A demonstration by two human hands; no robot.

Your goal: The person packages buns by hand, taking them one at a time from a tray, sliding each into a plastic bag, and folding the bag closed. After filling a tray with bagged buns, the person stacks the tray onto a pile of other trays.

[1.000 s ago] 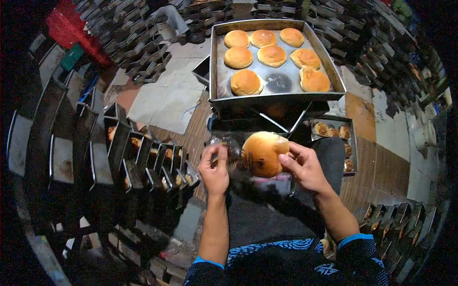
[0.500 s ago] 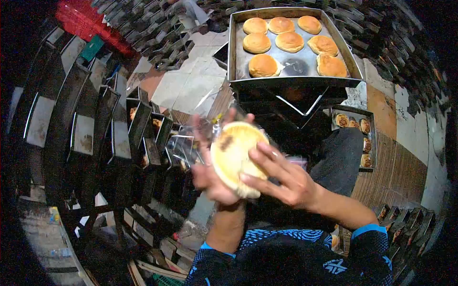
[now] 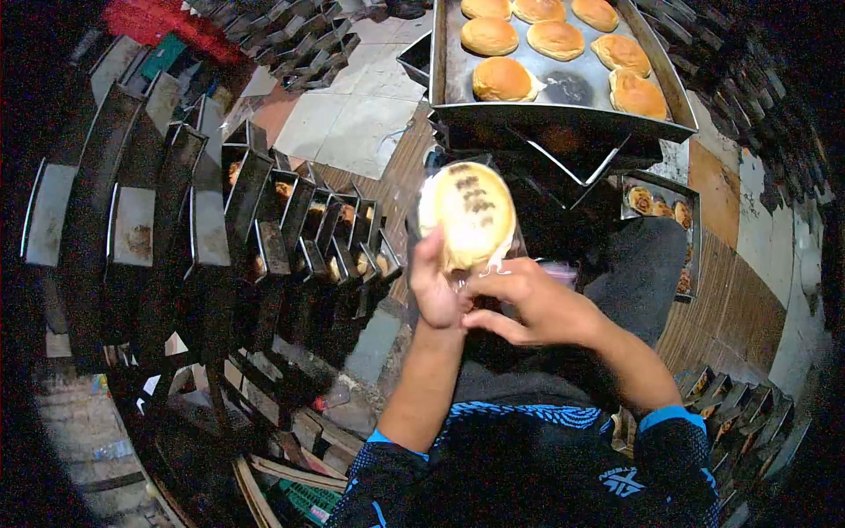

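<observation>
A round, pale yellow bun [image 3: 475,216] with dark marks on its face is inside a clear plastic bag, held upright in front of the body. My left hand [image 3: 437,286] supports it from below and the left, its thumb over the front of the bag. My right hand [image 3: 532,304] pinches the lower edge of the bag just under the bun, fingers closed on the plastic. Beyond the hands, a metal tray [image 3: 563,114] bears several golden round buns [image 3: 554,40], with a bare dark patch near its front edge.
Stacks of dark metal trays [image 3: 132,224] stand at the left, some with bread inside. A smaller tray [image 3: 695,255] of browned buns lies on the floor at the right. A green crate [image 3: 308,500] sits at the bottom left.
The bun went from between my two hands into the clear bag. My right hand moved down from its face to the bag's lower edge. The view shifted, so the big tray sits higher.
</observation>
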